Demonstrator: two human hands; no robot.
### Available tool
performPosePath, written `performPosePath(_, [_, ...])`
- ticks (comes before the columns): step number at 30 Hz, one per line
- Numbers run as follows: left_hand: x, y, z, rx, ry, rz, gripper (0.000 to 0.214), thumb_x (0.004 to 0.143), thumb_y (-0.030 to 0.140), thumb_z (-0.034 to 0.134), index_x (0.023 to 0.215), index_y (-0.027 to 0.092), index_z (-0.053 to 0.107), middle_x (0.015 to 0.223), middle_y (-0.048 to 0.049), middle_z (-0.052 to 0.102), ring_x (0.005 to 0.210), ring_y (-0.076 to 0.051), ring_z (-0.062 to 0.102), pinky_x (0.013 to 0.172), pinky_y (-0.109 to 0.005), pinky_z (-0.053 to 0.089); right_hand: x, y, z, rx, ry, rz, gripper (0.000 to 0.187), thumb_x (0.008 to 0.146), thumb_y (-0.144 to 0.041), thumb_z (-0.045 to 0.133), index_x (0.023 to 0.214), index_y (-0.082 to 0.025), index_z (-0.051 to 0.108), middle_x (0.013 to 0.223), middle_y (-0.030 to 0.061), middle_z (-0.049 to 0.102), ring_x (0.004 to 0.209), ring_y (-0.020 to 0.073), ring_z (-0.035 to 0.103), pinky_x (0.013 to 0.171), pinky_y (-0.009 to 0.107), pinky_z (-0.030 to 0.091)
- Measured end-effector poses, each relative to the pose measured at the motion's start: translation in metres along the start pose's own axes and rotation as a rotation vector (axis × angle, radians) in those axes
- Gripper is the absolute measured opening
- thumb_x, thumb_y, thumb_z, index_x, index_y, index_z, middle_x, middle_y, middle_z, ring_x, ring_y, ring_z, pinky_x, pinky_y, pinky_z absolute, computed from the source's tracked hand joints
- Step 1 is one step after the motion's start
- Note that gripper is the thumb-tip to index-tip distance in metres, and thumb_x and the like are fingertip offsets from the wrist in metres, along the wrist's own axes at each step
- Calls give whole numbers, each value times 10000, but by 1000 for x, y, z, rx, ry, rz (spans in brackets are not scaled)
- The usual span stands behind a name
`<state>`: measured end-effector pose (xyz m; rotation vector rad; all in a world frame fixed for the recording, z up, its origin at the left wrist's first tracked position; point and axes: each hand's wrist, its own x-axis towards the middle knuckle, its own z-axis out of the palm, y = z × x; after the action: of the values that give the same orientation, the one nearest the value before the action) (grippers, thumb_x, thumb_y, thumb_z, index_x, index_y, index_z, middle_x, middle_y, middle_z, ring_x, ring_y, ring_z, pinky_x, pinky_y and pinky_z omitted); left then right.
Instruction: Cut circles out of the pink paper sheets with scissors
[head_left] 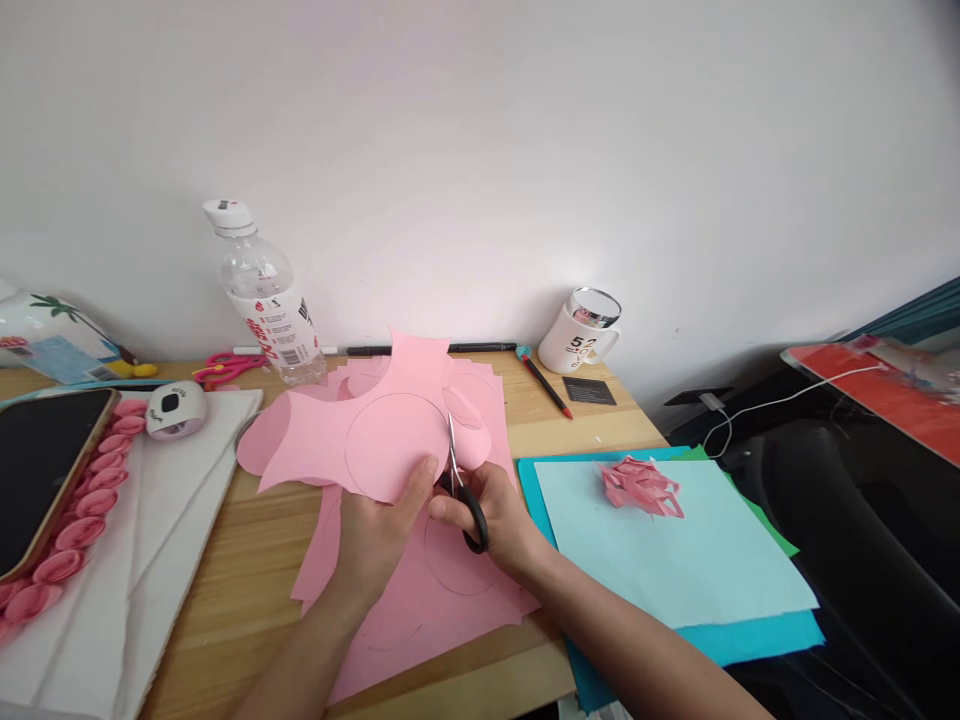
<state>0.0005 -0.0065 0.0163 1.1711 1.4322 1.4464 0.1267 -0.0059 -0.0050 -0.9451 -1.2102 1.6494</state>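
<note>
My left hand [379, 535] pinches the near edge of a pink paper sheet [352, 440] that bears a pencilled circle and is lifted off the desk. My right hand [487, 515] grips black-handled scissors [461, 490], fingers through the loops. The blades point upward and sit in the paper along the circle's right side. More pink sheets [435, 590] with drawn circles lie flat underneath both hands on the wooden desk [225, 600].
A plastic bottle [262, 295] and white mug [581, 335] stand by the wall. Pink scraps [641, 487] lie on light blue paper [675, 550] at right. Pink paper rolls [82, 510], a punch [174, 410], a dark tablet [41, 470] and pink scissors [229, 368] sit left; a pen [546, 385] behind.
</note>
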Motion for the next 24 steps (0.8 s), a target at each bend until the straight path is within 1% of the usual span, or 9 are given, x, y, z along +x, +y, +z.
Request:
performPosePath(4, [2, -3, -2, 9, -7, 18, 343, 682, 402, 695, 909, 145, 680, 919, -87, 742, 900, -245, 690, 809, -345, 562, 0, -3, 1, -7, 15, -13, 360, 667, -360, 797, 677, -158, 499, 609, -49, 366, 571, 79, 281, 507, 233, 218])
performPosePath(8, [3, -2, -3, 47, -10, 25, 326, 681, 404, 687, 882, 147, 693, 880, -82, 748, 892, -248, 693, 793, -342, 562, 0, -6, 1, -47, 28, -13, 376, 655, -409, 793, 672, -153, 517, 593, -41, 390, 568, 88, 331, 505, 234, 252])
performPosePath(10, [4, -1, -4, 58, -16, 24, 298, 682, 410, 677, 832, 153, 701, 821, -72, 751, 848, -248, 700, 755, -337, 568, 0, -6, 1, -63, 39, -9, 382, 645, -429, 793, 681, -153, 531, 580, -42, 397, 561, 93, 359, 504, 233, 277])
performPosePath(12, [4, 1, -4, 60, -23, 7, 286, 679, 419, 673, 775, 152, 702, 765, -70, 749, 795, -249, 705, 710, -331, 570, 0, -6, 1, -62, 48, -3, 390, 634, -443, 795, 729, -156, 549, 573, -47, 403, 549, 95, 379, 502, 232, 300])
performPosePath(16, [5, 3, -4, 50, -26, -14, 291, 674, 433, 665, 699, 145, 691, 693, -70, 739, 699, -241, 700, 621, -308, 561, 0, -6, 1, -52, 57, 8, 424, 616, -458, 802, 791, -164, 552, 554, -61, 401, 515, 88, 386, 487, 227, 324])
performPosePath(20, [5, 2, -4, 43, -22, -7, 275, 690, 424, 653, 660, 152, 682, 635, -52, 722, 640, -220, 686, 585, -291, 546, 0, -6, 1, -54, 59, 21, 416, 617, -462, 802, 759, -164, 549, 537, -64, 409, 497, 83, 390, 479, 226, 335])
performPosePath(24, [4, 2, -4, 48, -41, -16, 284, 693, 435, 650, 630, 158, 676, 598, -46, 706, 611, -219, 675, 558, -291, 536, -1, -5, 2, -38, 68, 28, 444, 597, -472, 810, 797, -160, 565, 530, -60, 449, 492, 90, 415, 476, 232, 356])
